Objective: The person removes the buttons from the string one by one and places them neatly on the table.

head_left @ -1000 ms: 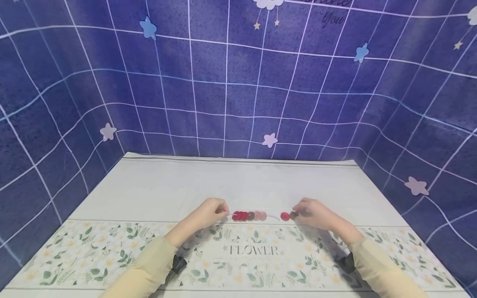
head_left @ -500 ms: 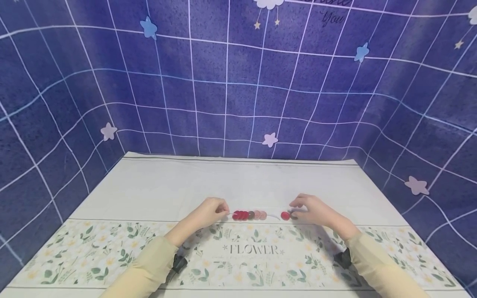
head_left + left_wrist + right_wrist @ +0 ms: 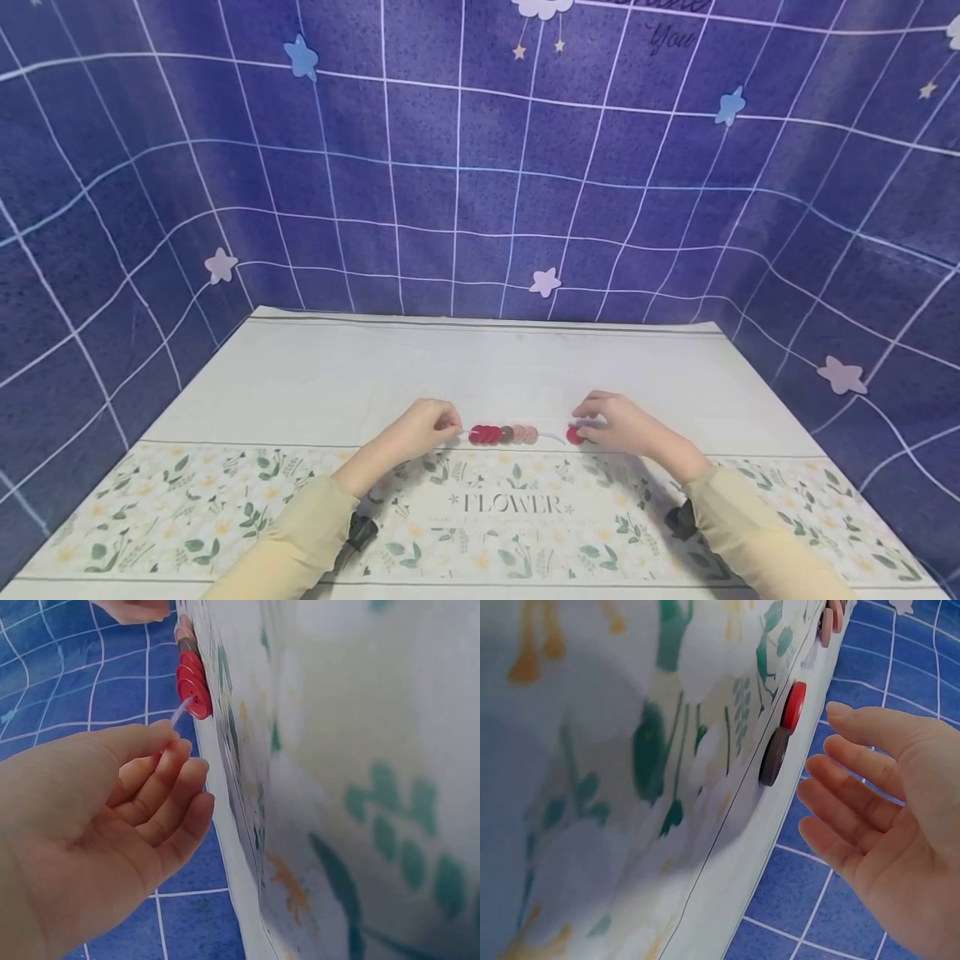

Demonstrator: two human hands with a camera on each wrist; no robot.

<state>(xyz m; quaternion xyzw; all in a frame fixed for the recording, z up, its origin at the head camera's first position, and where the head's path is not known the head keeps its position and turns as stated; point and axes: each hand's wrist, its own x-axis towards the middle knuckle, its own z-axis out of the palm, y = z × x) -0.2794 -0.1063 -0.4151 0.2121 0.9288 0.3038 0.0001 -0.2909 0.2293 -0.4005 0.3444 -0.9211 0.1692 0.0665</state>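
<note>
Several overlapping red buttons (image 3: 485,434), a dark button (image 3: 506,434) and pink buttons (image 3: 526,434) lie in a row on a pale cord. My left hand (image 3: 420,427) pinches the cord's left end (image 3: 180,712) between thumb and forefinger, just beside the outermost red button (image 3: 196,698). The cord's free tail (image 3: 553,437) curves out to the right of the row. Beyond it rests a loose red button (image 3: 573,435), with a dark brown button (image 3: 775,757) against it. My right hand (image 3: 626,427) is over this pair, fingers loosely bent and holding nothing, hiding the brown button in the head view.
The white table (image 3: 360,367) carries a floral band (image 3: 514,542) printed with "FLOWER" along its front. A blue grid-patterned curtain (image 3: 480,167) with stars encloses the back and both sides. Black straps (image 3: 362,530) circle both wrists.
My right hand has loosened its fingers from the dark button and shifted left, over the loose red button. The left hand and the threaded row stay put.
</note>
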